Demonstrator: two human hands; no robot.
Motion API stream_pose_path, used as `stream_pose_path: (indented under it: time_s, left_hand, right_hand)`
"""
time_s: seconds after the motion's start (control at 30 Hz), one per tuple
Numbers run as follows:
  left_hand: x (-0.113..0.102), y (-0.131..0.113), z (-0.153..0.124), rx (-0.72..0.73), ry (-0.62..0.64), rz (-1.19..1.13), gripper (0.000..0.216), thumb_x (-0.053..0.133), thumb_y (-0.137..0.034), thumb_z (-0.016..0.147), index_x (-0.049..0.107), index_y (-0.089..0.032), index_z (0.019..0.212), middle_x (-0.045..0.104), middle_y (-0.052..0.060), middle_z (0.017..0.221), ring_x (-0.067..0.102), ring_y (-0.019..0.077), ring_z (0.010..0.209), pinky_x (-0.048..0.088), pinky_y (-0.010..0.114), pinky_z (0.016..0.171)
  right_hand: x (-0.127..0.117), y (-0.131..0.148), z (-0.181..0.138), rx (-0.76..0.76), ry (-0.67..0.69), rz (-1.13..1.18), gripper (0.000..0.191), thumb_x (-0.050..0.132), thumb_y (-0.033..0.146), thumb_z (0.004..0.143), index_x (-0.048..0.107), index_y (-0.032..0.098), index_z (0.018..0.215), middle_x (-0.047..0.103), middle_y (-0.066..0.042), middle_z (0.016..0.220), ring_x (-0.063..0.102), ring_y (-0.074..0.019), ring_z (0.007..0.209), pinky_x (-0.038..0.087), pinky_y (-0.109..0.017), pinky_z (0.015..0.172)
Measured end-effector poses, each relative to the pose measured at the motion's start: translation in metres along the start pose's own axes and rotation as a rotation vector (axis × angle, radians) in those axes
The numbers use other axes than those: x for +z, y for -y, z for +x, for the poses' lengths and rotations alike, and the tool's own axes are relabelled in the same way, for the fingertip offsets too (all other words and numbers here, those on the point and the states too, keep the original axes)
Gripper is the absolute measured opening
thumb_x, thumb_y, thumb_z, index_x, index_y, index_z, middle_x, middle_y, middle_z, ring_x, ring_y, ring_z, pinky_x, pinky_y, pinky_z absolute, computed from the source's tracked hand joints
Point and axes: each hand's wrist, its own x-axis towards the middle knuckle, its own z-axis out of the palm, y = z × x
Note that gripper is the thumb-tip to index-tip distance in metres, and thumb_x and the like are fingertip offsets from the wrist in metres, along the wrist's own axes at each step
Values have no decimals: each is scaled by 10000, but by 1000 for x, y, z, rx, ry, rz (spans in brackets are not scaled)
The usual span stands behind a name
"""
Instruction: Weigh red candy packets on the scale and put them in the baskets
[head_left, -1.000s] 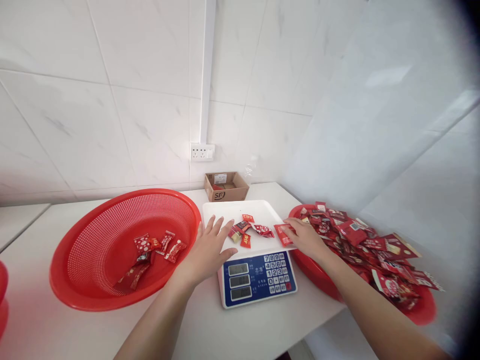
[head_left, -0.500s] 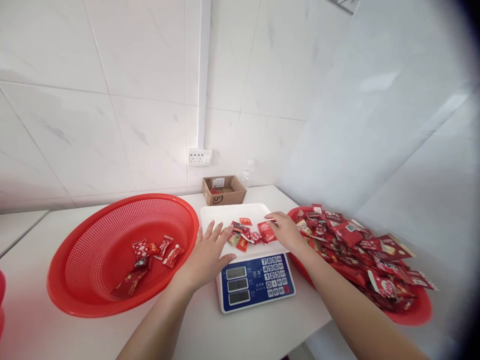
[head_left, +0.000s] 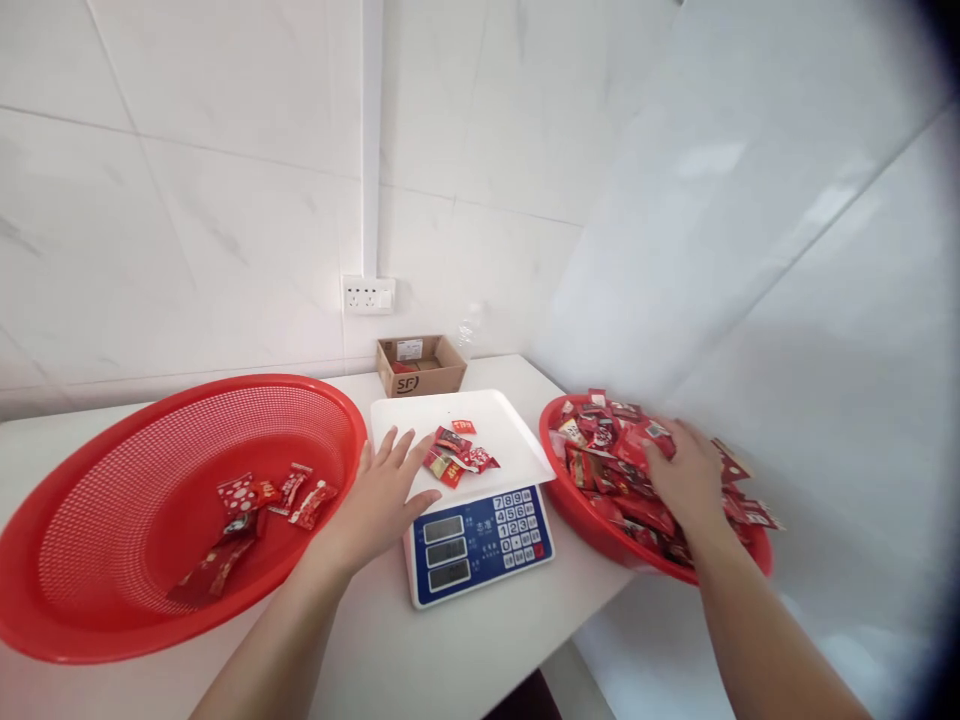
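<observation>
My left hand (head_left: 379,500) is open, fingers spread, over the left edge of the white pan (head_left: 517,440) of a digital scale (head_left: 480,540). Its fingertips lie near a few red wrapped candies (head_left: 454,455) in the pan. To the right, my right hand (head_left: 688,475) reaches into a red basket (head_left: 566,500) heaped with red candy packets. Its thumb and fingers are bent around a red packet (head_left: 637,440) with a pale label on top of the heap. Some fingertips are hidden.
A larger red mesh basket (head_left: 82,600) on the left holds several wrapped candies (head_left: 244,495). Behind the scale stand an open cardboard box (head_left: 420,375) and a clear plastic bottle (head_left: 471,330). The wall has a socket (head_left: 367,296). The white table's (head_left: 480,640) edge runs along the right front.
My right hand has moved from the scale pan into the right basket. The red packet it touched is gone from the pan. My left hand stays over the pan; the view has shifted right.
</observation>
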Motion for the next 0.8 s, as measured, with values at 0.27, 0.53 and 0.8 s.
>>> stream_pose_path:
  time_s: [0.27, 0.53, 0.8]
  left_hand:
    - [8, 2, 2, 23, -29, 38, 592, 428, -445, 927, 242, -287, 1466, 249, 90, 1537, 93, 307, 1429, 166, 586, 1107]
    - [9, 3, 3, 24, -26, 52, 592, 420, -443, 926, 229, -300, 1468, 256, 80, 1536, 86, 313, 1429, 178, 589, 1099]
    - [9, 1, 4, 8, 18, 47, 604, 415, -440, 925, 217, -282, 1473, 232, 72, 1544, 60, 297, 1433, 163, 585, 1105]
  right_hand:
    - [8, 5, -38, -36, 641, -154, 387, 499, 363, 818, 615, 227, 1161, 693, -90, 1101, 635, -272, 996, 462, -368, 856]
    - [34, 30, -25, -85, 840, -122, 534, 500, 320, 835, 472, 249, 1363, 500, -102, 1390, 544, -294, 1168, 404, -393, 944]
    - [44, 32, -33, -34, 767, 77, 443, 384, 348, 901, 540, 239, 1301, 627, -76, 1241, 575, -260, 1107, 395, -383, 955]
